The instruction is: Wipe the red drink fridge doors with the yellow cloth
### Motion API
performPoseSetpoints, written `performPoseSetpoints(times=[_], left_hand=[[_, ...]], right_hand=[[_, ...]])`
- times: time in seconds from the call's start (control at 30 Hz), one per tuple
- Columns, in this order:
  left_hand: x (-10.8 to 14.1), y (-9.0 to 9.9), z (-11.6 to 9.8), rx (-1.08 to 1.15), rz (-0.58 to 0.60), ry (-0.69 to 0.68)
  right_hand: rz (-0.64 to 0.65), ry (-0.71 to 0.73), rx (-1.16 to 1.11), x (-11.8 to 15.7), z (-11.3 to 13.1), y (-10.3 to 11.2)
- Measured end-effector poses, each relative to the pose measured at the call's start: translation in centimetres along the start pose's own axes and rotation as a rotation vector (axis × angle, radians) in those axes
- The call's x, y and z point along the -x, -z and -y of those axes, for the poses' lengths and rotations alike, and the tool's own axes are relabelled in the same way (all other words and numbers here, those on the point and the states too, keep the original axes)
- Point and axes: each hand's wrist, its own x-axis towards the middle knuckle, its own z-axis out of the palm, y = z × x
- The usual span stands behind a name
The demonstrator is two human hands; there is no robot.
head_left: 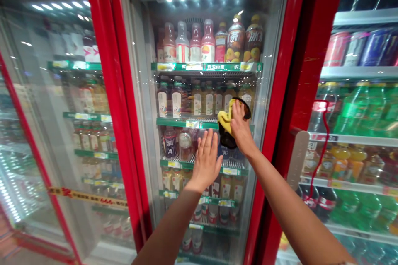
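Observation:
A yellow and black cloth [225, 123] lies bunched against the glass door [143, 140] of a red-framed drinks cooler. My right hand [240, 126] presses on it, with its fingers over the cloth and pointing up. To the left and slightly lower, my left hand [207, 159] is spread flat at the glass, with nothing in it. Behind the glass, bottles [207, 43] stand in rows on shelves with green edge strips [205, 66].
Another glass-fronted cooler section with a red frame [116, 103] stands at the left. At the right, a grey handle [297, 159] sits beside shelves of green bottles [357, 107] and cans [379, 47]. A red cord [325, 145] hangs there.

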Motion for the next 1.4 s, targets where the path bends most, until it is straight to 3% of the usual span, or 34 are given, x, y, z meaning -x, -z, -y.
performPoseSetpoints(times=[0.2, 0.37, 0.47, 0.53, 0.63, 0.7, 0.77, 0.9, 1.0, 1.13, 1.23, 1.3, 1.4], left_hand=[[-5.8, -2.3, -1.8, -0.029, -0.041, -0.168], [-9.3, -3.6, -1.4, -0.104, -0.102, -0.357], [-10.0, -4.0, -0.3, -0.126, -0.166, -0.483], [-10.2, -3.8, 0.6, -0.133, -0.192, -0.485], [-10.3, -3.2, 1.3, -0.125, -0.238, -0.285], [-9.8, -3.0, 1.1, -0.110, -0.292, -0.081], [-8.8, -3.2, 0.3, -0.100, -0.292, -0.001], [-7.8, -3.8, -0.2, -0.128, -0.124, -0.295], [-9.5, -2.9, 1.8, -0.136, -0.087, -0.414], [-10.9, -1.4, 4.9, -0.125, -0.241, -0.073], [-8.5, -2.2, 4.1, -0.104, -0.311, 0.116], [-6.4, -3.4, 2.4, -0.105, -0.281, 0.023], [-5.5, -4.4, 0.7, -0.081, -0.176, -0.342]], right_hand=[[-0.032, -0.301, -0.794, 0.5, 0.1, 3.3], [-0.219, -0.482, -0.977, 0.6, -1.4, 6.1], [-0.352, -0.477, -0.891, 1.8, -1.9, 7.2], [-0.389, -0.471, -0.775, 3.0, -1.7, 7.6], [-0.365, -0.403, -0.515, 4.8, -1.3, 8.2], [-0.334, -0.278, -0.301, 5.7, -1.2, 8.3], [-0.292, -0.135, -0.095, 6.1, -1.4, 8.1], [-0.178, 0.067, 0.159, 6.0, -2.2, 6.9], [-0.097, 0.163, 0.272, 5.6, -2.6, 5.9], [-0.014, 0.203, 0.407, 5.8, -2.8, 5.2], [0.012, 0.201, 0.463, 6.4, -3.3, 4.7], [0.008, 0.197, 0.484, 6.7, -3.5, 4.4], [-0.009, 0.188, 0.510, 6.8, -3.6, 4.2]])
